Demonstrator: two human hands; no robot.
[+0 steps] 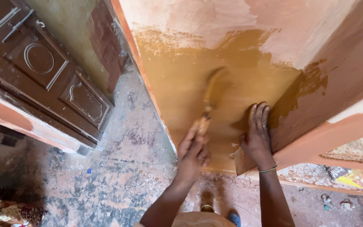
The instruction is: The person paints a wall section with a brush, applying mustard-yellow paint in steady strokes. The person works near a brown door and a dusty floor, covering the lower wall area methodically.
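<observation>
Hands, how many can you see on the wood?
2. The left hand holds a paintbrush over the wet ochre-painted panel. The right hand lies flat on the panel, near its lower right part. None seem hidden.

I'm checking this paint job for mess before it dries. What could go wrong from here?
1. The right hand lies flat on the wet ochre coat and may leave prints or smears.
2. The brush, blurred in the left hand, works near the panel's lower edge; paint could drip onto the floor.
3. Uneven coverage near the bare pink patch might show.
</observation>
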